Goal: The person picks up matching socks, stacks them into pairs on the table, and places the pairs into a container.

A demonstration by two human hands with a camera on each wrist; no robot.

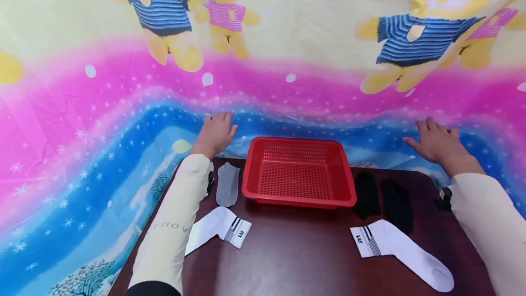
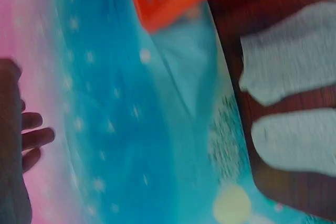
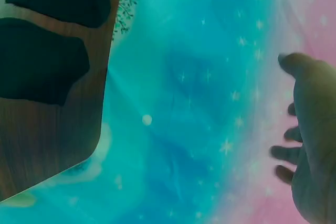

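Observation:
My left hand (image 1: 215,133) is held above the table's far left edge, fingers loosely extended and holding nothing. Over the far right edge my right hand (image 1: 438,142) hovers, its fingers spread and also free of any object. Between them sits a red plastic basket (image 1: 297,202) with nothing in it. Left of the basket lies a grey sock (image 1: 228,184), with another sock partly hidden by my left sleeve. A white striped sock (image 1: 219,227) is nearer, partly covered by that arm. Two black socks (image 1: 367,194) and a white striped sock (image 1: 404,250) lie to the right.
The dark brown table (image 1: 296,259) has rounded far corners. Behind it hangs a cloth (image 1: 287,86) printed with bears and snowflakes. A small black object (image 1: 444,198) is at my right wrist.

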